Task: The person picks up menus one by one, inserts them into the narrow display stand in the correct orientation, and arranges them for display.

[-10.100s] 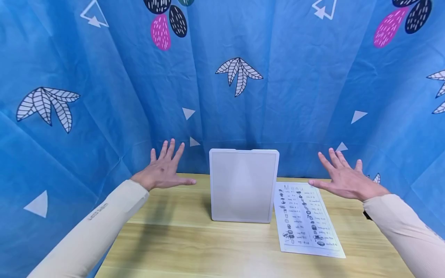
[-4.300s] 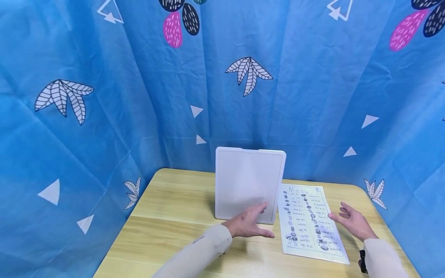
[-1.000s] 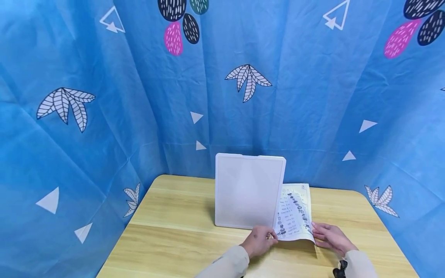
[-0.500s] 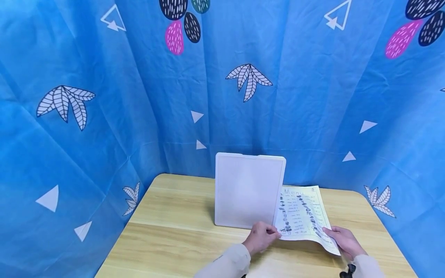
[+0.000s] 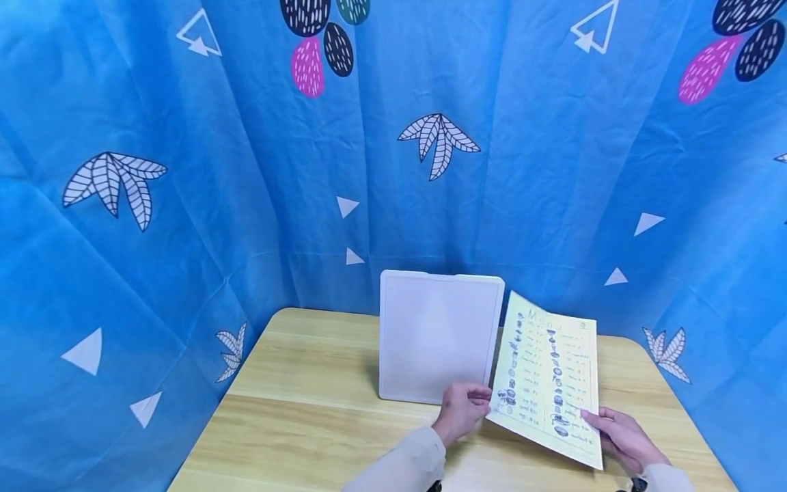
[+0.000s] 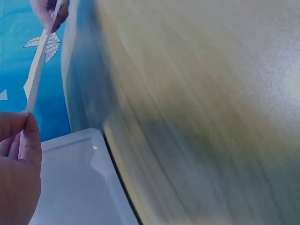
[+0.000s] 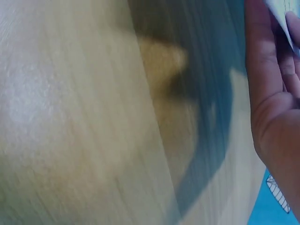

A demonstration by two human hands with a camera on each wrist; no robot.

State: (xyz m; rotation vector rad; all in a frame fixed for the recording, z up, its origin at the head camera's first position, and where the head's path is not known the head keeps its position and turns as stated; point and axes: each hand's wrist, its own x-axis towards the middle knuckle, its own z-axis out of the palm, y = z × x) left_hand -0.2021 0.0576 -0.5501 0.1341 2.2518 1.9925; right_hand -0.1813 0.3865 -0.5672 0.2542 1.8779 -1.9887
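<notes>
- Head view: menu sheet (image 5: 535, 383), tilted above table (image 5: 307, 410)
- Left hand (image 5: 461, 411): pinching its left edge
- Right hand (image 5: 624, 439): gripping its right edge
- White panel (image 5: 439, 338): standing alongside

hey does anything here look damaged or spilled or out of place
Nothing looks spilled or torn. Only the menu is askew: held between the left hand and right hand, it tilts and its top edge bends. Nothing odd shows on the white board beside it.
</notes>
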